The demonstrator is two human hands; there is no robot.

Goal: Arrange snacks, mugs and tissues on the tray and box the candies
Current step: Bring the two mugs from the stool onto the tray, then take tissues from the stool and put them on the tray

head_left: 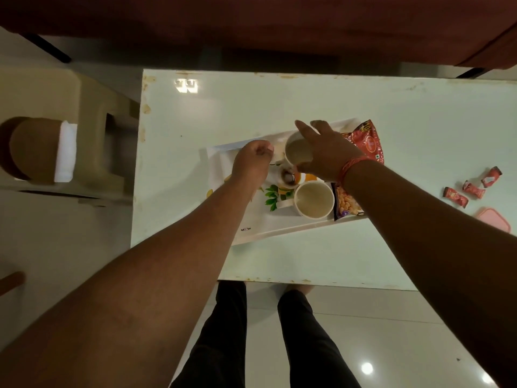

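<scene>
A white tray (279,231) with a printed leaf pattern lies on the pale table (279,102). Two cream mugs stand on it. My right hand (324,152) grips the far mug (296,152) from the right, fingers spread over its rim. My left hand (251,162) is curled at that mug's left side, where the handle is. The near mug (314,201) stands free. White tissues (221,166) lie on the tray's left part, partly under my left hand. A red snack packet (368,141) and a peanut packet (345,204) lie along the tray's right side.
Three red wrapped candies (472,189) lie on the table to the right, with a pink box (495,219) just in front of them. A beige plastic stool (92,130) stands left of the table. A dark red sofa (251,29) runs behind it.
</scene>
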